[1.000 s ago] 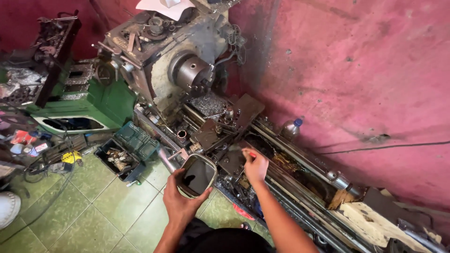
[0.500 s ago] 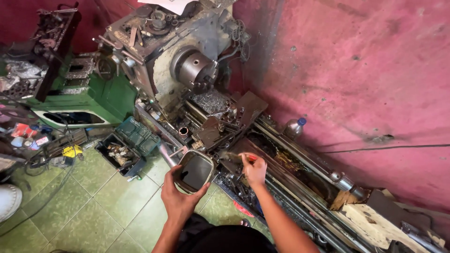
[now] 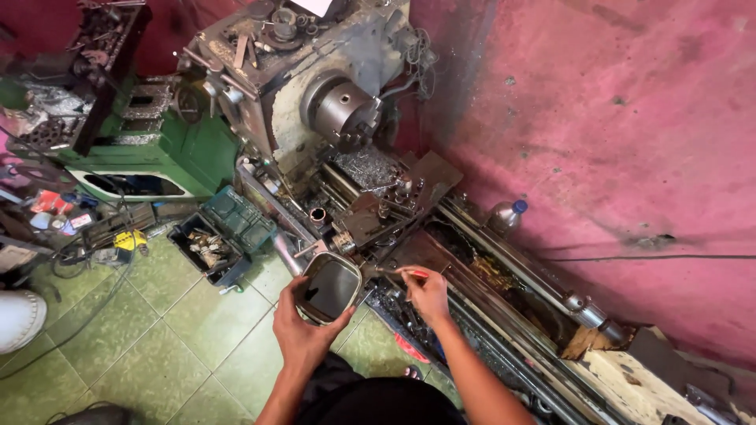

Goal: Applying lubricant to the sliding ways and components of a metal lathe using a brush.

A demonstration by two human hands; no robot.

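My left hand (image 3: 303,330) holds a small rectangular metal tin (image 3: 331,286) with dark liquid in it, just in front of the lathe's carriage (image 3: 378,206). My right hand (image 3: 429,295) pinches a thin brush with a red handle (image 3: 400,272), its tip pointing left toward the tin. Both hands hover over the oily lathe bed (image 3: 488,291). The lathe's chuck (image 3: 345,112) sits further back with nothing clamped in it.
A green machine (image 3: 157,157) stands at the left. An open toolbox (image 3: 224,236) with small parts lies on the green tiled floor. A plastic bottle with a blue cap (image 3: 505,214) rests behind the bed against the pink wall (image 3: 598,118). Cables clutter the left floor.
The camera view shifted slightly. My right hand with the brush moved a little down and left, closer to the tin; my left hand keeps holding the tin.
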